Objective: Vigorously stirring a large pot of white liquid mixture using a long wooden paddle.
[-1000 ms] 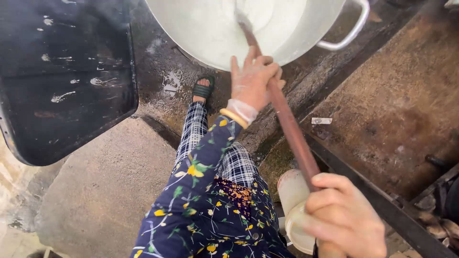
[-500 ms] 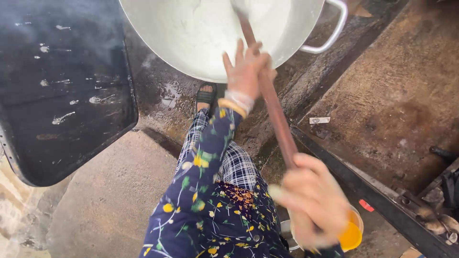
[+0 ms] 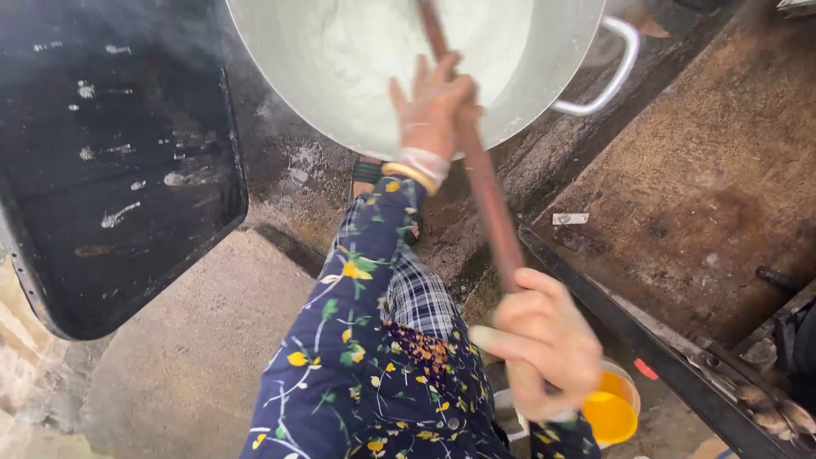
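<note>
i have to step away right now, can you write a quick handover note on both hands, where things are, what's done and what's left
Left hand: closed around the long reddish-brown wooden stirring pole, high up, over the near rim of the pot.
Right hand: gripping the same pole near its lower end, close to the body.
Things: the big round silver metal pot holds a thick white mixture; the pole's far end dips into it. A wide black metal tray lies to the left, a yellow plastic cup sits below the right hand.
Done: the pole is in the mixture, both hands are set.
Left: the stirring itself; how mixed it is cannot be told.
</note>
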